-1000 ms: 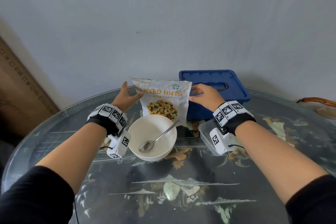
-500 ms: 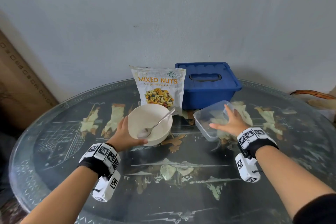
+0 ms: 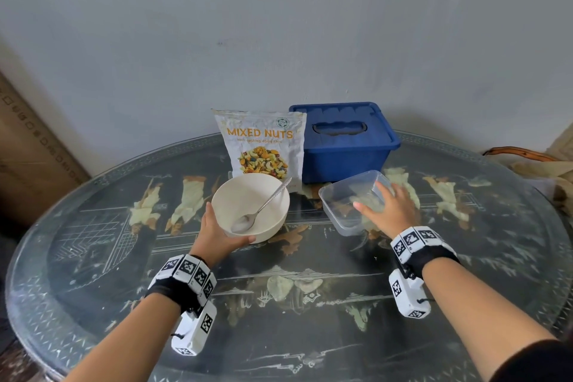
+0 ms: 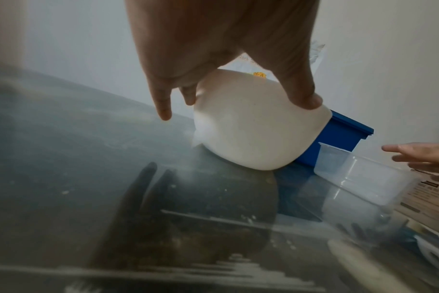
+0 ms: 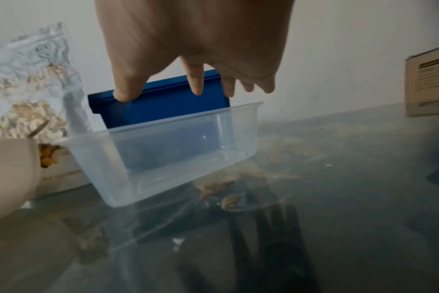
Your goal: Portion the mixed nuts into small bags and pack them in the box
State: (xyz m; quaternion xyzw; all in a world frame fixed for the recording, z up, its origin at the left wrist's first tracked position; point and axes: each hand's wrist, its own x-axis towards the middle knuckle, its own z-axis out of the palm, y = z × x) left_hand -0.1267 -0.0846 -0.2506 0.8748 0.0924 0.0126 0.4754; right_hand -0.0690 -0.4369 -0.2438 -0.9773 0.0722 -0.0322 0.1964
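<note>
- Both hands have barely shifted in the last half second; the left hand (image 3: 217,234) cups the bowl (image 3: 251,205) at 7 o'clock, thumb on its rim, likely steadying it.
- Nuts bag (image 3: 263,146) stands unopened at 12 o'clock.
- Right hand (image 3: 389,208), fingers spread, hovers over the clear tub (image 3: 339,195); only the right wrist view shows no touch.
- Blue box (image 3: 344,139) sits behind, lidded.

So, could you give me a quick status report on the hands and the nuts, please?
Left hand holds bowl, spoon inside. Right hand open over clear container. Mixed nuts bag untouched; blue box lidded.
</note>
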